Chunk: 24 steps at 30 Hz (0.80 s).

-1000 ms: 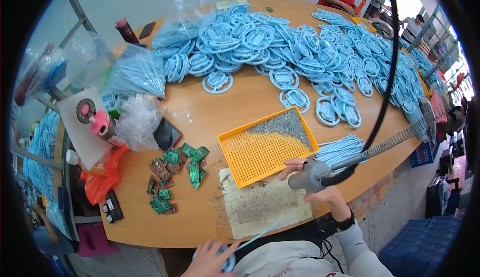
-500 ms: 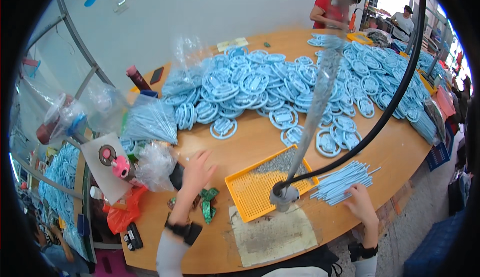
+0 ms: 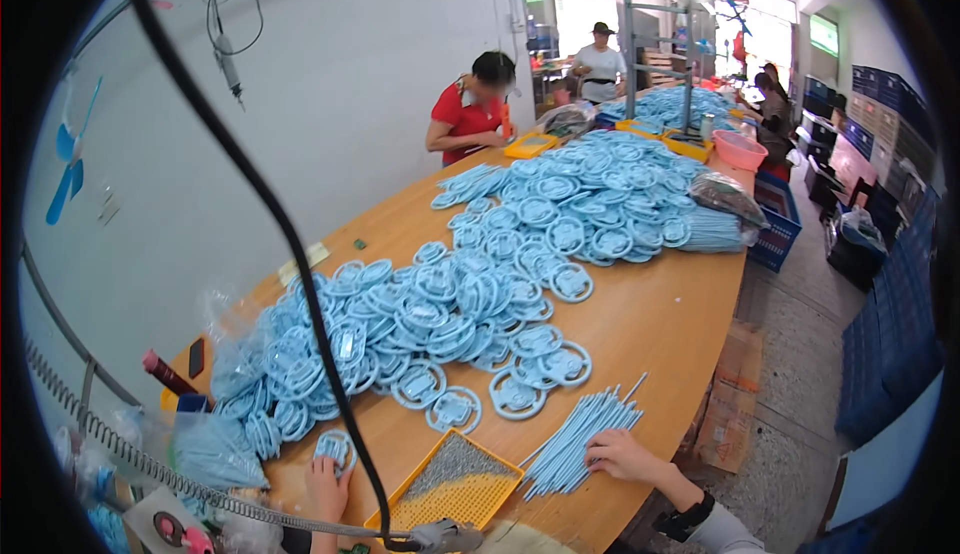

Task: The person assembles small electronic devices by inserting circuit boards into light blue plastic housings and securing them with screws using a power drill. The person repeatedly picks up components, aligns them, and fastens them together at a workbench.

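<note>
Blue rods (image 3: 580,446) touch the curled right hand (image 3: 622,456), grip unclear; left hand (image 3: 328,489) holds a ring (image 3: 336,446).

Pale grey sleeve (image 3: 728,532); black wristband (image 3: 686,520)

Dk phone (image 3: 196,356) on tbl (image 3: 665,324), blu crate (image 3: 776,239) nr pink basin (image 3: 740,151)
</note>
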### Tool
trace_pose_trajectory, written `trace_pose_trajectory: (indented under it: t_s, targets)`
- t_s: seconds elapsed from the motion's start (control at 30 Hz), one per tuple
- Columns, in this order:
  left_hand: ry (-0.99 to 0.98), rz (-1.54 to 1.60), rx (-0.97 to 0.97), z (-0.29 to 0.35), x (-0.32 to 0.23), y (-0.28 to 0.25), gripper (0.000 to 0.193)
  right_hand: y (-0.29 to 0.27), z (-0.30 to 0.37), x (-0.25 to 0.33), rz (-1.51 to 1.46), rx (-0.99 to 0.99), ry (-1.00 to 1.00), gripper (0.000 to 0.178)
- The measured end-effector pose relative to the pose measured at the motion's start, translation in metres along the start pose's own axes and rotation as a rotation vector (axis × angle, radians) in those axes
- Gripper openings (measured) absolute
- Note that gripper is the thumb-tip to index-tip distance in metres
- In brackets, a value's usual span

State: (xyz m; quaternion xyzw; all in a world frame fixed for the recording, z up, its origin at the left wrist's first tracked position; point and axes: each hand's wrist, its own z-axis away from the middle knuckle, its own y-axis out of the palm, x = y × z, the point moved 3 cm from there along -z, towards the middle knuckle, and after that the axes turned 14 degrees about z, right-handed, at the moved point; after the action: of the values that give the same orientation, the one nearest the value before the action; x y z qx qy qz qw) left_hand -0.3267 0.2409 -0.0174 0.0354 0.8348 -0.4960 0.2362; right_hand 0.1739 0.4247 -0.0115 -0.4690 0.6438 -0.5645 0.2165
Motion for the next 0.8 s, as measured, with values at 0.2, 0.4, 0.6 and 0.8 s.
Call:
trace_pose_trajectory:
  t_s: [0.2, 0.4, 0.6, 0.8]
  targets:
    - [0.026, -0.051, 0.051, 0.009, -0.022, -0.015, 0.039, -0.014, -0.017, 0.022, -0.118, -0.15, 0.059, 0.014]
    - [0.023, -0.058, 0.076, 0.001, -0.034, -0.024, 0.036, -0.026, -0.034, 0.048, -0.246, -0.35, 0.056, 0.014]
    - [-0.115, 0.057, 0.018, 0.002, -0.045, -0.045, 0.033, -0.038, -0.029, 0.082, -0.479, -0.324, 0.195, 0.016]
    - [-0.482, 0.531, -0.161, 0.028, -0.068, -0.098, 0.031, -0.05, -0.023, 0.112, -0.499, -0.36, 0.191, 0.019]
